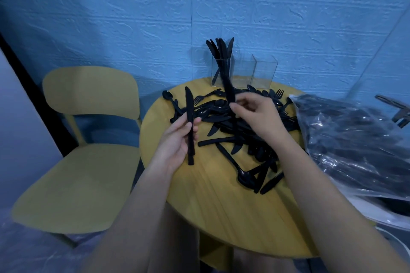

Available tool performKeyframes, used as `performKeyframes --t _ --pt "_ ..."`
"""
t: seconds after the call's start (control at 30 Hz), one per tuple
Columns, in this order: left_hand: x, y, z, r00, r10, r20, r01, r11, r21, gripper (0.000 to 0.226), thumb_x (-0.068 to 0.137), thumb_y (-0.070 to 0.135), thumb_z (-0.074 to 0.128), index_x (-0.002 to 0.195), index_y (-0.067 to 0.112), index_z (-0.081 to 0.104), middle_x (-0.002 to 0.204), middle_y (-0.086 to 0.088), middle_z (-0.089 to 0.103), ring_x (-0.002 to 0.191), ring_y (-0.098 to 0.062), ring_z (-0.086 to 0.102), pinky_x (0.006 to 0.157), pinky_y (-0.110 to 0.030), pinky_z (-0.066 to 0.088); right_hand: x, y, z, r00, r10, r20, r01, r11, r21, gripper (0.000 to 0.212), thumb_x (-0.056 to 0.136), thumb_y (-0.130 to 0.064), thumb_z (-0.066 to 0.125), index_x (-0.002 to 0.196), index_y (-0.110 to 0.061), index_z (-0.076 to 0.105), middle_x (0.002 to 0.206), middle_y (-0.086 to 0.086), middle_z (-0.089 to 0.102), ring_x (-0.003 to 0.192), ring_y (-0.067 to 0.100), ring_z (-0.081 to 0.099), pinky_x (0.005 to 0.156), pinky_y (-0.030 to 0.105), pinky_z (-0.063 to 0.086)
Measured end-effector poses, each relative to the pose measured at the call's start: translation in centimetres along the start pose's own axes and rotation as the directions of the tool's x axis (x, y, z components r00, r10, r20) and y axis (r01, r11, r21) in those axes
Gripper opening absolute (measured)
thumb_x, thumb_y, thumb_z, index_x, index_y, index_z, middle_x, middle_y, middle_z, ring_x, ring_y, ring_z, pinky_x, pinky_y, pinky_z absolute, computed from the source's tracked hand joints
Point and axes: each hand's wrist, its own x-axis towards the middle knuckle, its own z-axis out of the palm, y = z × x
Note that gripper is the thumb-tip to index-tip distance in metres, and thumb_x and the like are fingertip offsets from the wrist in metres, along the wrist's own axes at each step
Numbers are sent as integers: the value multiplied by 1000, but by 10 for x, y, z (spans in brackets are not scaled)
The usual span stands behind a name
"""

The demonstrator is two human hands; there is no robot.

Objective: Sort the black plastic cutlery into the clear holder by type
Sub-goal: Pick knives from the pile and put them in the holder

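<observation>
both of my bare forearms reach up from the bottom of the view over the round yellow wooden table (213, 213). my left hand (177, 139) curls its fingers around the handle of a black plastic knife (190, 124), blade pointing up and away from me, held above the table's left side. my right hand (255, 115) pinches the lower end of a second black plastic knife (226, 82) between thumb and fingertips, its blade rising toward the clear three-compartment acrylic holder (264, 71) at the far edge of the table; it looks blurred. so both hands are clenched on knives, neither one free. as for progress, i judge the sorting is only just begun: the leftmost compartment holds a small bunch of black knives (218, 51) standing upright, while the middle and right compartments look empty. what's left is most of the job, a tangled heap of black plastic forks, spoons and knives (239, 126) spread across the table between my hands and the holder, and beside it on the right a clear plastic bag packed with more black cutlery (355, 139). a yellow chair (88, 139) stands to the left, against a blue textured wall (133, 17).
</observation>
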Motion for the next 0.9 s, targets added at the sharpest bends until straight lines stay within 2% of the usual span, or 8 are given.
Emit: performKeyframes --t 0.1,0.2,0.3,0.4,0.5,0.63,0.8,0.9 --pt "1 -2 13 998 15 61 -17 1000 22 36 96 -4 40 120 14 59 95 -5 72 79 -11 64 77 -27 52 8 -7 9 992 105 64 -120 946 300 4 88 -8 64 89 -8 60 70 1 65 62 9 61 65 20 50" --pt "0 -6 19 992 26 121 -40 993 109 37 97 -2 40 125 15 58 97 -4 72 85 -13 68 83 -29 55 11 -3 22 978 121 167 -172 928 332 11 89 -10 63 79 -11 59 66 -3 65 62 9 61 61 20 48" --pt "-1 -8 20 982 6 186 -28 993 118 37 97 -1 42 124 18 59 105 -9 70 85 -18 69 86 -33 56 11 5 33 977 120 174 -151 973 177 10 87 -17 67 80 -11 65 69 -2 67 63 8 62 63 21 50" --pt "-2 -9 18 973 -39 228 15 994 106 34 99 3 39 122 19 58 104 -7 70 78 -15 69 76 -29 58 14 9 33 991 78 107 -78 997 -10 11 84 -23 70 77 -16 67 74 -1 67 71 12 62 75 27 51" --pt "-2 -10 16 967 -45 249 9 989 146 36 99 6 39 131 17 52 94 -2 72 70 -9 65 66 -24 56 13 10 32 993 45 109 -31 991 -132 14 84 -27 70 74 -23 62 72 -9 62 67 0 54 64 12 43" --pt "0 -10 13 979 -2 205 -41 978 206 39 97 2 43 131 18 52 97 -1 70 68 -6 59 63 -21 51 12 11 23 989 4 145 32 970 -243 11 84 -31 70 81 -21 66 79 -7 64 69 -1 53 61 8 40" --pt "-2 -8 11 988 36 153 -55 991 124 37 98 -1 39 118 23 58 100 -3 68 69 -6 59 63 -19 50 8 28 4 900 63 432 233 768 -597 25 87 -29 65 110 -20 68 103 -8 55 94 7 49 86 24 40" --pt "-2 -8 9 986 37 164 -52 995 84 38 98 -3 38 113 25 59 100 -5 69 69 -6 60 63 -19 51 7 33 12 856 96 508 322 671 -668 27 89 -30 63 113 -19 67 113 -2 55 106 15 49 95 33 41"
